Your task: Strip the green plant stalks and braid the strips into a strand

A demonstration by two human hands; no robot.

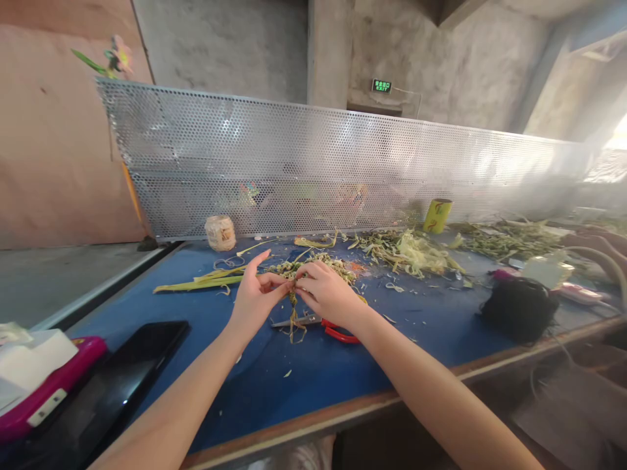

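My left hand (pixel 258 290) and my right hand (pixel 327 288) meet over the middle of the table, fingertips pinched together. Between them they grip a braid of dried plant strips (pixel 293 305), whose loose, frayed end hangs down toward me. The left index finger sticks up, away from the pinch. Right under the hands lie scissors with red handles (pixel 341 336), partly hidden by my right hand and wrist. Just behind my fingers is a pile of greenish braided plant strips (pixel 337 264). Long green-yellow stalks (pixel 198 285) lie left of my left hand.
A perforated metal screen (pixel 274 156) closes off the table's back. Near it stand a wrapped roll (pixel 220 234) and a yellow-green can (pixel 437 216). Shredded leaves (pixel 406 253) lie right of centre. A phone (pixel 132 365) and magenta box (pixel 73 372) sit front left, a black bundle (pixel 519 308) right.
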